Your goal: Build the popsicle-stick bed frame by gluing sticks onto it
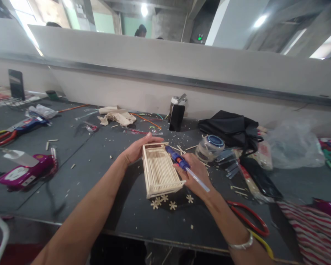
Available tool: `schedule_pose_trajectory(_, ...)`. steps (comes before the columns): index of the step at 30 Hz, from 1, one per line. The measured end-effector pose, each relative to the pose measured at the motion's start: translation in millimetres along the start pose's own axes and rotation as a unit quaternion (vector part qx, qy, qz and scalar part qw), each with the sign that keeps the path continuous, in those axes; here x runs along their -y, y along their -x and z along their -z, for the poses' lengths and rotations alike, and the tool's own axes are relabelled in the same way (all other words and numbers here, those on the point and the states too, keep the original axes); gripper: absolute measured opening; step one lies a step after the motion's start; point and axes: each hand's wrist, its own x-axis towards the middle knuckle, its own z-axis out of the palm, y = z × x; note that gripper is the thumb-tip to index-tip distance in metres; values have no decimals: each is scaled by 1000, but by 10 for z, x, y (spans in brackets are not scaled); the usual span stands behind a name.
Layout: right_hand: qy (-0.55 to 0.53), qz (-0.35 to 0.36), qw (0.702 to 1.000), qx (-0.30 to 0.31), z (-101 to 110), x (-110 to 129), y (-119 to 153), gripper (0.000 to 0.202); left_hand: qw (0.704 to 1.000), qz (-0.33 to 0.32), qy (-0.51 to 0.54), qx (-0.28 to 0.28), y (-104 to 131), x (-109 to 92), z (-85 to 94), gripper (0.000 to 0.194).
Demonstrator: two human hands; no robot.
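A small tray-like frame of pale wooden sticks rests on the dark table in front of me, its base a row of parallel sticks with low rails around it. My left hand grips its far left corner, thumb and fingers around the edge. In my right hand is a blue glue gun, its nozzle at the far right corner of the frame. A clear glue stick protrudes from the gun's back end. Just below the frame lie several small star-shaped wooden pieces.
A phone leans against a bottle at the back. Rightward are a glass jar, a black bag, a dark phone and red-handled pliers. A purple device lies left. Stick scraps are scattered about.
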Motion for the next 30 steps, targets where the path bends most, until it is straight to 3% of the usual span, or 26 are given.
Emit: schedule_pose_trajectory(30,0,0,1000,5,0,5,-9,21,1000,25,-1,13,4,-17,-14,61)
